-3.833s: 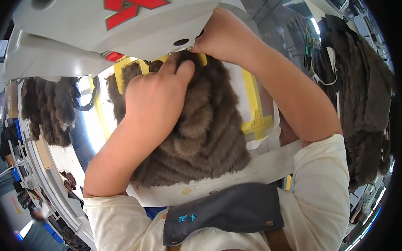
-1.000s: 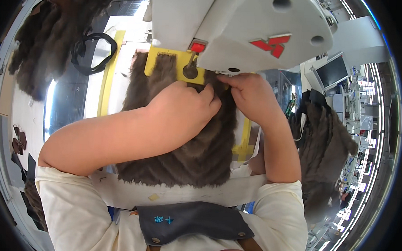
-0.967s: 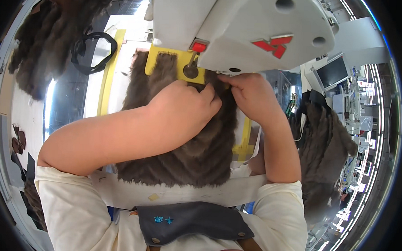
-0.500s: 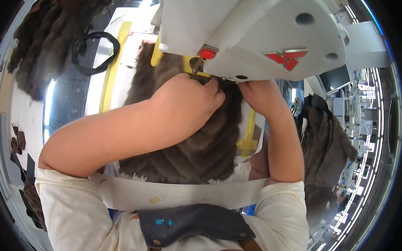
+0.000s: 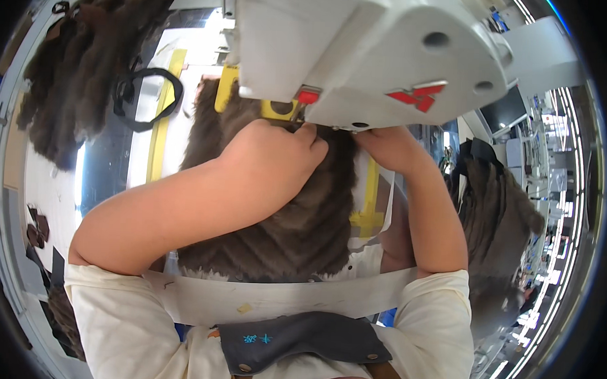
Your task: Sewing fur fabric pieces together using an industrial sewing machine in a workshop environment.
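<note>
A brown fur piece (image 5: 275,238) lies in the middle of the scene, its far part running under a white machine (image 5: 382,55) with red marks. Ridges in the fur form a chevron towards its near edge, just beyond a curved white strip (image 5: 279,301).

The left hand (image 5: 276,155) rests on the fur just on the near side of the machine, knuckles up and fingers curled; whether they pinch the fur cannot be told. The right hand (image 5: 390,150) is at the machine's near edge, beside the right side of the fur. Its fingertips are hidden, so whether it grips anything cannot be told.

A yellow plate (image 5: 277,110) shows partly beneath the machine, just beyond the left hand. Yellow tape (image 5: 159,138) runs left of the fur, with more tape (image 5: 366,222) to the right. Farther left are a black loop (image 5: 178,98) and dark furs (image 5: 70,88); more furs (image 5: 493,213) hang at the right. Nearest is the person's dark apron (image 5: 298,346).
</note>
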Available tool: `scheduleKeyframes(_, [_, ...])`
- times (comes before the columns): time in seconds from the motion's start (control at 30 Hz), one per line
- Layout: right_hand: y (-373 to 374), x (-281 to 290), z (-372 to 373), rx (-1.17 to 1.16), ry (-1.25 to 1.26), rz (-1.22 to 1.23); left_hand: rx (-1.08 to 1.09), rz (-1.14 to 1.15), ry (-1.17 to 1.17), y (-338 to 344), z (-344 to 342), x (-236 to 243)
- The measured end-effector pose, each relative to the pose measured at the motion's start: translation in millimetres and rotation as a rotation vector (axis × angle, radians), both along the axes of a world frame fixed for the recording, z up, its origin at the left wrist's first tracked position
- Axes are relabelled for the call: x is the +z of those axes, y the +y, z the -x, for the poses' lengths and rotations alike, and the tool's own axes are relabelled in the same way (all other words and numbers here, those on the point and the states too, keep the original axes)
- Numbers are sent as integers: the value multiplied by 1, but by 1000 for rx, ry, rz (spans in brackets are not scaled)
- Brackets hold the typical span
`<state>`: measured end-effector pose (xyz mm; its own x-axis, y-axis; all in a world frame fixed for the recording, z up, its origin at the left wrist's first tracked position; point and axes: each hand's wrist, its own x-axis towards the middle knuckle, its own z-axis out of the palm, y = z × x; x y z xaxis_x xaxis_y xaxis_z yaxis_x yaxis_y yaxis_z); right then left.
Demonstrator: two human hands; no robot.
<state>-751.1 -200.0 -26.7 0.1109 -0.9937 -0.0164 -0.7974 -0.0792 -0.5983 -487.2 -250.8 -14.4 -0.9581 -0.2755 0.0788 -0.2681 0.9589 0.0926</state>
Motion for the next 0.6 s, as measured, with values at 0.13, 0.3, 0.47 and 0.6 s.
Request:
scheduleKeyframes(0.13, [27, 22, -14, -38, 20, -117, 10, 12, 3, 1, -1, -1])
scheduleKeyframes(0.3, [47, 4, -24, 117, 28, 214, 22, -50, -85, 0, 8, 9])
scheduleKeyframes(0.47, [36, -12, -23, 188, 64, 275, 96, -116, -66, 0, 9, 13])
scheduleKeyframes(0.6, [38, -14, -24, 168, 89, 274, 106, -163, -83, 0, 13, 16])
